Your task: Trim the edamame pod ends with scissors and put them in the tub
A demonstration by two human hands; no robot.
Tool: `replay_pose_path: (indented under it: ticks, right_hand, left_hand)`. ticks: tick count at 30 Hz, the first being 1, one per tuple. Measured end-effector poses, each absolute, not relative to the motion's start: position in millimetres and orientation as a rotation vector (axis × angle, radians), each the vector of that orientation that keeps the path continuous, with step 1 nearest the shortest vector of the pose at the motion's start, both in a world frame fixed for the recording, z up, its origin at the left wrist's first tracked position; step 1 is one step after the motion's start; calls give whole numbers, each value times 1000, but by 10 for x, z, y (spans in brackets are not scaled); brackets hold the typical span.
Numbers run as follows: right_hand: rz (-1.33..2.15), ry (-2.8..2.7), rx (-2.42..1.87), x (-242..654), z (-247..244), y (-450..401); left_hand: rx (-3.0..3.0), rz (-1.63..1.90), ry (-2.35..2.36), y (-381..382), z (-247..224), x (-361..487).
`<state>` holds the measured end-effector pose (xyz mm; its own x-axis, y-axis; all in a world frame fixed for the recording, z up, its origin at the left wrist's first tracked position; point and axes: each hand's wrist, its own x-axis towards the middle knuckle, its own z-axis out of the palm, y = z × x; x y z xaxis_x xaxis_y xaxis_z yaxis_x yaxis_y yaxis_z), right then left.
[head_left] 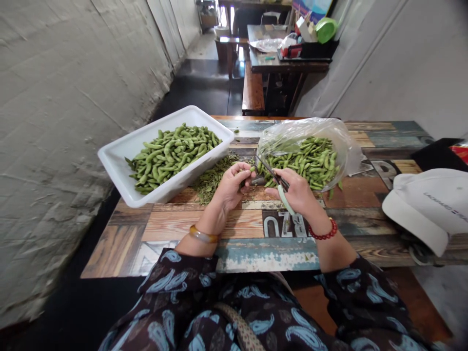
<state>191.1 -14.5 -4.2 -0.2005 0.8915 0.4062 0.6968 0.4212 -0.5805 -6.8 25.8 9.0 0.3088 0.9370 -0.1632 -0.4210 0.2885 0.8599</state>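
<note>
My left hand (236, 184) pinches a green edamame pod (252, 169) between thumb and fingers, most of it hidden. In my right hand (297, 191) is a pair of scissors (272, 171) with a pale green handle, its blades pointing toward the pod. A white plastic tub (199, 113) full of edamame pods stands left of my hands. To the right, a clear plastic bag (347, 139) lies with its mouth toward me, more pods (314, 161) spilling from it. Between tub and bag is a heap of trimmings (210, 183), partly behind my left hand.
A white cap (424, 204) rests at the right of the patchwork-wood table (197, 222), with a black tray (438, 155) behind it. Beyond are a bench (253, 90) and a second table (265, 34) holding several items. A rough white wall (84, 87) runs along the left.
</note>
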Motion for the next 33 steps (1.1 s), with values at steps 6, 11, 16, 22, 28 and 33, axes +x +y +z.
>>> replay_pose_path:
  ticks: [6, 11, 16, 22, 28, 33]
  right_hand:
    - [380, -2076, -1336, 1871, -21, -200]
    - [344, -2124, -1328, 1843, 75, -241]
    - [295, -2122, -1320, 1847, 102, -244]
    - [332, -2134, -1299, 1855, 91, -238]
    - [367, -2130, -1264, 1859, 77, -233]
    - [364, -2123, -1263, 1879, 23, -222]
  left_hand:
    - [856, 1002, 803, 208, 94, -40]
    - [872, 982, 825, 206, 53, -36]
    - [885, 1009, 846, 207, 68, -32]
    - [925, 1032, 852, 187, 86, -23]
    - [973, 1053, 788, 191, 65, -27]
    - [1012, 1013, 824, 202, 49, -46]
